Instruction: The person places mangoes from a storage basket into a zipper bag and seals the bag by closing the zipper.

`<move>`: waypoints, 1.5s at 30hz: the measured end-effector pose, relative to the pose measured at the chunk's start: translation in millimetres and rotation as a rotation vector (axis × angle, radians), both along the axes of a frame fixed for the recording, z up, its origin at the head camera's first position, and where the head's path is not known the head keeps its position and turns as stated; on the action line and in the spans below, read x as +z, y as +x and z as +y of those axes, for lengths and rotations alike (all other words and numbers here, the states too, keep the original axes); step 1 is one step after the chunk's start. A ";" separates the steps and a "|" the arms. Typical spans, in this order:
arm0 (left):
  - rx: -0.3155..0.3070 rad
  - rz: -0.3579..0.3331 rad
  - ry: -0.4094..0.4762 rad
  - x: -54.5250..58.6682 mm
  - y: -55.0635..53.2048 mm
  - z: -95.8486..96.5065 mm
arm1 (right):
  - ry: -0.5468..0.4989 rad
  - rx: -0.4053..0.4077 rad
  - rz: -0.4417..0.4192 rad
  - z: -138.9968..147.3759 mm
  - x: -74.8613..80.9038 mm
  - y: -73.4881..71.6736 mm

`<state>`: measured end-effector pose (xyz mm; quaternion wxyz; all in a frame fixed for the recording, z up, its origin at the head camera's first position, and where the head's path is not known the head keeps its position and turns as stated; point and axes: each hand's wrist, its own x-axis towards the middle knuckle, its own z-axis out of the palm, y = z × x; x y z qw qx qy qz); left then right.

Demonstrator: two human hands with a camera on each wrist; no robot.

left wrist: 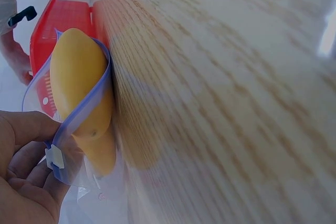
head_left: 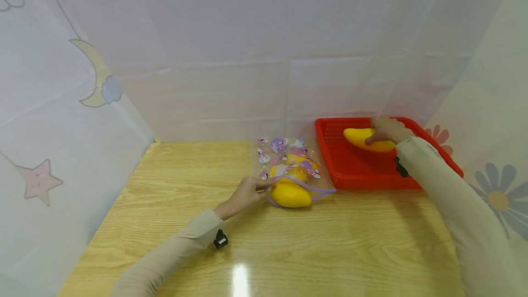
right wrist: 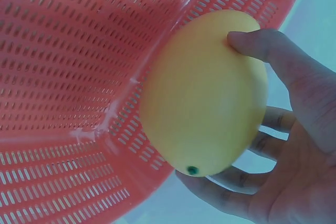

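Observation:
My left hand point(head_left: 246, 196) pinches the purple-edged mouth of a clear printed zip bag point(head_left: 264, 154) lying on the table; a white slider point(left wrist: 54, 157) shows by the fingers in the left wrist view. One yellow mango point(head_left: 290, 195) sits at the bag's open mouth, partly inside it. Further yellow mangoes point(head_left: 286, 175) show through the film behind. At the right, my right hand point(head_left: 387, 130) grips another yellow mango point(right wrist: 202, 98) over the red basket point(head_left: 350, 168), thumb on one side and fingers round the other.
The red slotted basket stands at the back right, close beside the bag. A wooden table point(head_left: 185, 173) spreads out in front and to the left. Pale printed sheets point(head_left: 222, 100) hang behind the table and along both sides.

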<state>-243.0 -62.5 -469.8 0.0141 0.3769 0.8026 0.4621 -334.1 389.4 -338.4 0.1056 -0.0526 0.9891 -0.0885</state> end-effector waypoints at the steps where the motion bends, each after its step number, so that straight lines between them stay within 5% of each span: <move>1: 0.000 0.001 0.000 -0.1 0.1 0.1 | -0.006 0.003 0.001 0.4 -0.7 -0.1; 20: 0.000 0.003 -0.012 0.4 0.2 1.1 | -0.008 0.038 0.100 -4.3 -2.2 14.5; 45: 0.005 -0.001 -0.012 1.8 1.2 1.0 | -0.081 0.041 0.146 1.7 -15.2 13.6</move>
